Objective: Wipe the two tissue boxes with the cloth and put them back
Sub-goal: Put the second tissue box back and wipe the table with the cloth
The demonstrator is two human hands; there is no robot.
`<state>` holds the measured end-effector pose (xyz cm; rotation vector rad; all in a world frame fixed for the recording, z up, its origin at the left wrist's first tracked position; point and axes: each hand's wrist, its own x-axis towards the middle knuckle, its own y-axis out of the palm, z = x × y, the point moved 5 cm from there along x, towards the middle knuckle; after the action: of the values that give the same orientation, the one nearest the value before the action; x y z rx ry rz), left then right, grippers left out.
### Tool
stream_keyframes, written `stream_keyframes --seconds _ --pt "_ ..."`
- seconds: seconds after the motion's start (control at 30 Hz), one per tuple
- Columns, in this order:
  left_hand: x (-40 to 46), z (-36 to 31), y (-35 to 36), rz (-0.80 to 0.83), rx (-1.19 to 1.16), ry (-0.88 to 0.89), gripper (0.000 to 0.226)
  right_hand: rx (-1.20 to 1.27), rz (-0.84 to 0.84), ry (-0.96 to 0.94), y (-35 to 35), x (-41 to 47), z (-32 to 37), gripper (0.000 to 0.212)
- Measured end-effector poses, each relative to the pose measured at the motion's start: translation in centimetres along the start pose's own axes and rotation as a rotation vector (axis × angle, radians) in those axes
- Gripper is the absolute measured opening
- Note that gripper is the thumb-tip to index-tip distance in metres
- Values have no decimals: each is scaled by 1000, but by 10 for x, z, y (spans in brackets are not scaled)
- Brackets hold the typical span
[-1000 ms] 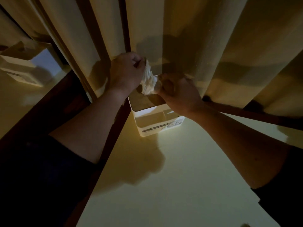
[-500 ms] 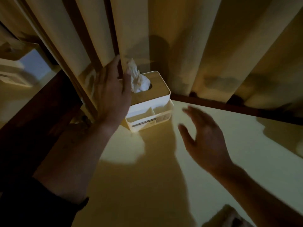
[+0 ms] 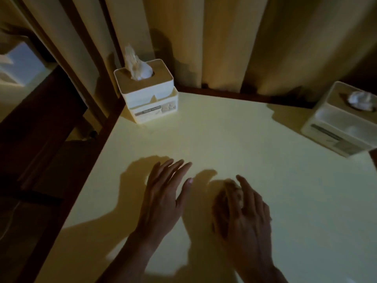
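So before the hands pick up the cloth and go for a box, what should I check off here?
1. Cloth within reach: ok, it lies under the right hand.
2. Cloth gripped: cannot tell, fingers lie over it.
3. Left hand free: ok, open above the table.
4. Corner tissue box upright: ok.
5. Right-edge tissue box upright: ok, blurred.
6. Which boxes are wiped: cannot tell.

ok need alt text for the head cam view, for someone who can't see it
A person's right hand reaches onto a crumpled cloth on a pale yellow table, with the open left hand hovering beside it. One tissue box stands in the far left corner by the curtains, and a second tissue box sits at the right edge.
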<state>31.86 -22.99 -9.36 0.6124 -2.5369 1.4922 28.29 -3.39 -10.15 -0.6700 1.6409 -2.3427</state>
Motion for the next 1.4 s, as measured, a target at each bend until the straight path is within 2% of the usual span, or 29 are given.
stream_keyframes --seconds 0.17,0.33,0.43,0.53,0.67,0.8,0.97,1.07,1.17,1.23,1.3,1.4 --pt "-52 -7 -2 24 10 -70 49 10 102 -59 21 -36 -7 67" --pt "-64 3 -29 -8 26 -158 53 62 224 -77 57 52 23 75" --pt "-48 19 -46 -1 48 -128 54 57 381 -155 78 107 64 78" --pt "-28 40 -57 -31 49 -127 52 9 430 -276 98 135 108 72" --pt "-10 59 -64 -96 38 -125 52 -74 533 -553 120 133 168 76" --pt "-3 64 -61 -125 13 -131 55 -97 504 -714 135 140 187 81" --pt "5 72 -49 -104 -44 -202 54 -149 460 -701 142 156 191 81" --pt "3 88 -39 -106 61 -108 57 -19 438 -593 133 151 161 80" --pt "-8 92 -27 -52 15 -207 61 98 319 -398 110 160 81 82" --pt "-15 91 -18 -25 6 -237 62 72 283 -281 88 167 7 82" --pt "-19 87 -11 -14 48 -183 62 3 294 -181 64 159 -66 84" --pt "-21 86 -10 -51 79 -188 54 -67 235 -84 34 120 -135 84"
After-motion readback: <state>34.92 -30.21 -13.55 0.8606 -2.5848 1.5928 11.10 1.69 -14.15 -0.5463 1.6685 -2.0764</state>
